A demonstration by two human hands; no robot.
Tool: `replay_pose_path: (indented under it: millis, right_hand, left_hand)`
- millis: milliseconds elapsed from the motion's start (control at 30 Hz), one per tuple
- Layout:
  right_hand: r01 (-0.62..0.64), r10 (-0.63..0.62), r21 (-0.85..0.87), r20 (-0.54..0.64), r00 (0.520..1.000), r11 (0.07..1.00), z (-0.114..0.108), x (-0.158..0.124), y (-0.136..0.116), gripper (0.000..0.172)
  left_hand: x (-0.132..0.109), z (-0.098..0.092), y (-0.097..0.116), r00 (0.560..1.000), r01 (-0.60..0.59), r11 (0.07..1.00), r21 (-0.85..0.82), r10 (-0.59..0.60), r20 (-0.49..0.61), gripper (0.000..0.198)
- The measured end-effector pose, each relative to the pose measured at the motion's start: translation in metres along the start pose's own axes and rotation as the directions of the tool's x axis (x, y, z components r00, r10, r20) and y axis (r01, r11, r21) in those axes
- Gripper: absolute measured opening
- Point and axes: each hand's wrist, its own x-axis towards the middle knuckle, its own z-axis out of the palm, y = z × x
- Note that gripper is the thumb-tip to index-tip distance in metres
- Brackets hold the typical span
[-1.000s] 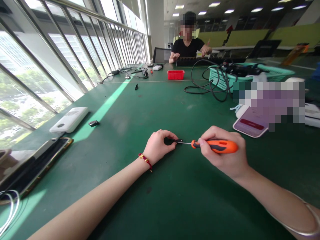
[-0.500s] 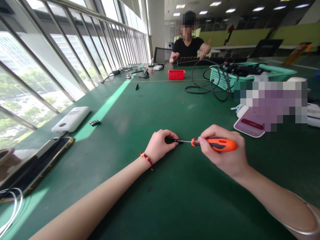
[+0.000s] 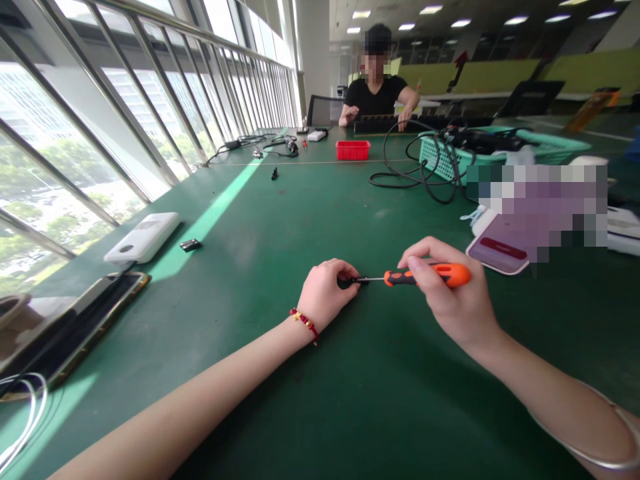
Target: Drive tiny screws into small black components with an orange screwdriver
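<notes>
An orange and black screwdriver (image 3: pixel 427 275) lies nearly level in my right hand (image 3: pixel 453 293), its handle between thumb and fingers. The thin metal shaft points left and its tip meets a small black part (image 3: pixel 361 280). My left hand (image 3: pixel 327 290) pinches that part between thumb and fingertips, close to the green tabletop (image 3: pixel 280 233). The fingers cover most of the part, so its exact kind is hidden.
A small black piece (image 3: pixel 191 245) and a white box (image 3: pixel 143 238) lie left, by a dark tablet-like device (image 3: pixel 75 327). A red bin (image 3: pixel 353 150) and a teal basket (image 3: pixel 445 159) with cables stand farther back. A phone (image 3: pixel 499 250) lies right. Across the table sits a person (image 3: pixel 376 97).
My right hand's fingers have shifted along the screwdriver handle and lifted slightly. My left hand has moved slightly right, still pinching the black part.
</notes>
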Motion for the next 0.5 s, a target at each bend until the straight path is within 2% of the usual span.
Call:
replay_pose_path:
  millis: [67,100,200,333,500]
  right_hand:
    - [-0.021,0.021,-0.001,-0.079,0.997,1.0,0.0002,0.0005,-0.0003,0.007]
    - [-0.013,0.013,0.0,-0.113,0.994,1.0,0.0004,0.0006,0.0001,0.008]
    - [0.063,-0.061,0.007,-0.161,0.985,0.998,0.0008,0.0008,0.003,0.024]
    - [0.093,-0.097,-0.03,-0.138,0.986,0.995,0.0007,0.0005,0.0054,0.031]
    - [0.019,-0.023,-0.086,-0.048,0.999,0.996,0.0007,-0.0031,0.0,0.011]
  left_hand:
    - [0.0022,0.0032,0.0012,1.0,0.013,1.0,-0.003,-0.013,0.013,0.01]
    - [0.0033,0.0046,0.0013,1.0,0.019,1.0,-0.008,-0.019,0.02,0.01]
    - [0.0051,0.0074,0.0003,0.999,0.018,0.999,-0.028,-0.017,0.03,0.011]
    - [0.0042,0.0081,-0.0009,1.0,-0.017,1.0,-0.016,0.017,0.015,0.011]
    - [0.0023,0.0074,0.0021,0.999,-0.054,0.998,0.043,0.054,0.0,0.009]
